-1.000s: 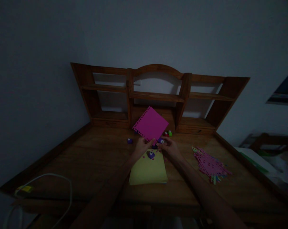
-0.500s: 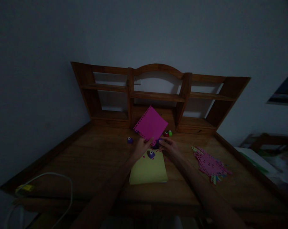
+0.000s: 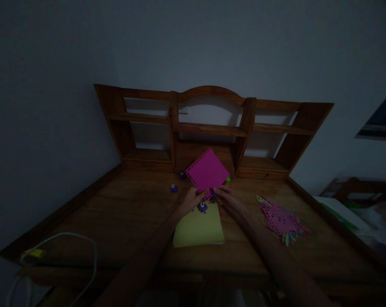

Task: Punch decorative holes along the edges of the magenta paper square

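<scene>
A bright pink sheet of paper [image 3: 208, 171] with punched holes along its left edge is held up at a tilt over the desk. My left hand [image 3: 193, 199] pinches its lower corner. My right hand [image 3: 227, 197] is closed on a dark purple craft punch [image 3: 213, 192] at the sheet's lower edge; the fingers partly hide it. Just below, another purple craft punch [image 3: 202, 207] with a white round top sits on a stack of yellow paper [image 3: 199, 230]. Small pink cut-outs lie around that punch.
More purple punches stand left of the sheet, one nearer [image 3: 174, 188] and one farther back [image 3: 182, 175]. A green punch [image 3: 228, 179] shows behind the sheet's right corner. Punched pink scraps [image 3: 282, 219] lie at right. A wooden shelf unit [image 3: 212, 128] backs the desk; a white cable [image 3: 93, 251] loops at left.
The pink sheet has shifted right and slightly down, uncovering a purple punch at the back left and covering most of the red one. Both hands stay close together at its lower edge.
</scene>
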Tool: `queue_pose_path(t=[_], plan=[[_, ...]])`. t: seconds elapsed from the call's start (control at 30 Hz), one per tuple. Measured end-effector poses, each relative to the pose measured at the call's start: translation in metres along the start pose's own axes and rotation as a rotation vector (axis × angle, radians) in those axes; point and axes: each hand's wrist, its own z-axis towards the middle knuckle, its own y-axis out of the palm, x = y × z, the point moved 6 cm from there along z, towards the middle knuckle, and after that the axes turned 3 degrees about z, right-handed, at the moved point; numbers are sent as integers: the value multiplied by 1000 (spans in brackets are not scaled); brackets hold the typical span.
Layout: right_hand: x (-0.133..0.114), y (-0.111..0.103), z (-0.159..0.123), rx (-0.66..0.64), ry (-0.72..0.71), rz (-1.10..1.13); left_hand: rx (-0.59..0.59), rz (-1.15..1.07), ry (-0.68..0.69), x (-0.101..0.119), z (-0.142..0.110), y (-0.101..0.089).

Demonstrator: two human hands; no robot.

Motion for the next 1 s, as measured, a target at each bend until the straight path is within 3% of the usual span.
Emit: queue_pose_path(t=[0.4, 1.0], plan=[[7, -1, 2, -26, 14, 16, 14, 1, 16, -6, 4, 1], [8, 0, 5, 22, -5, -12, 36, 23, 40, 20, -8, -3]])
